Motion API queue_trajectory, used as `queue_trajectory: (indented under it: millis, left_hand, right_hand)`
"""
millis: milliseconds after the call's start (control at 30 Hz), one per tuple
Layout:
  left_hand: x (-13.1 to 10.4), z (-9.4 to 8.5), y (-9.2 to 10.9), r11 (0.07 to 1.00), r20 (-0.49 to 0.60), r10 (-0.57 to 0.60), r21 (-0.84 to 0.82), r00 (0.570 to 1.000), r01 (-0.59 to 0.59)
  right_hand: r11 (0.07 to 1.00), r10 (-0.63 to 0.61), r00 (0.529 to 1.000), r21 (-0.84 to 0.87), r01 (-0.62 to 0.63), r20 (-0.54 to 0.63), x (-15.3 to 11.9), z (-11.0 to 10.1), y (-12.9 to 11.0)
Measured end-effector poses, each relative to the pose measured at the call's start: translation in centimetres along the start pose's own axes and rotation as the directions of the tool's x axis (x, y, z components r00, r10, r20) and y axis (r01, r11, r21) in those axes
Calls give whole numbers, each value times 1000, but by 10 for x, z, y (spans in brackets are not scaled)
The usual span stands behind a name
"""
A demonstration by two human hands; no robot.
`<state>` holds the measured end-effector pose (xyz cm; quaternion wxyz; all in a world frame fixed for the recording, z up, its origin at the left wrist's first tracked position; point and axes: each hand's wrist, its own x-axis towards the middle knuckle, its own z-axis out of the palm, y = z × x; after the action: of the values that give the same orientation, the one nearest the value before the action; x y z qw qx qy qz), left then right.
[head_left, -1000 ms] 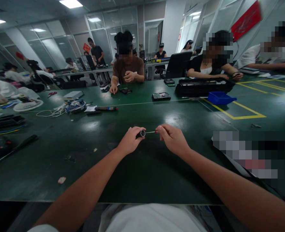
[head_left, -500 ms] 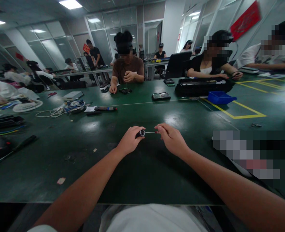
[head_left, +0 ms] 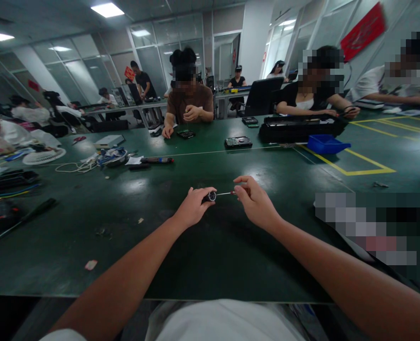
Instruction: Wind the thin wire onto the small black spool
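My left hand (head_left: 193,208) grips a small round black part (head_left: 212,195) with a silvery rim, held between thumb and fingers above the green table (head_left: 203,255). To its right, my right hand (head_left: 254,201) pinches the red end of a thin screwdriver (head_left: 225,193) between thumb and index finger, the other fingers loosely raised. The metal shaft points left, and its tip meets the right side of the round part. Whether the tip sits inside it is too small to tell.
A dark pen-like tool (head_left: 158,160) and tangled cables (head_left: 112,156) lie at the back left. Farther off are a hard drive (head_left: 238,142), a blue tray (head_left: 325,144) and a long black housing (head_left: 298,129). Across the table sits a person (head_left: 188,97).
The fingers of my right hand have lifted and spread a little around the screwdriver. The round part has turned slightly, and the shaft now slants a bit.
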<state>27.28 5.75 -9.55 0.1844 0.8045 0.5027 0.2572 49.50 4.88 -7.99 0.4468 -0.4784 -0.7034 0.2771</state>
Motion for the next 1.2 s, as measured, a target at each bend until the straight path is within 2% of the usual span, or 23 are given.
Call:
queue_trajectory:
  millis: [133, 333, 467, 567, 667, 767, 900, 1033, 1133, 1200]
  left_hand:
    - [1, -1, -1, 1000, -37, -19, -3, 999, 19]
    - [0, -3, 2, 1000, -7, -4, 15, 1000, 4]
    - [1, -2, 4, 999, 15, 10, 32, 1000, -10]
    - [1, -2, 2, 999, -8, 9, 32, 1000, -9]
    - [0, -2, 0, 999, -12, 14, 32, 1000, -13]
    - [0, -3, 1, 1000, -4, 3, 22, 1000, -3]
    - [0, -4, 3, 999, -29, -31, 11, 999, 31]
    - [1, -2, 2, 998, -38, -46, 31, 998, 47]
    - [1, -2, 3, 999, -41, -4, 38, 999, 6]
    - [1, -4, 4, 998, -64, 38, 56, 997, -35]
  right_hand:
    - [999, -11, 1000, 35, 10, 12, 0, 0, 0]
    - [998, 62, 998, -17, -62, 30, 1, -2, -3]
    - [998, 29, 999, 51, -28, -21, 1, -2, -1]
    - [998, -3, 1000, 70, 4, -4, 1, -2, 0]
    - [999, 19, 999, 43, -20, 30, 0, -2, 0]
    - [998, 16, 1000, 67, -15, 0, -1, -1, 1]
    - [992, -14, 999, 127, 21, -52, -2, 1, 1]
    - [977, 23, 999, 213, -15, -36, 1, 2, -1]
    - [920, 121, 992, 378, -101, -28, 5, 4, 1]
    - [829, 232, 973, 523, -198, 1, 8, 4, 6]
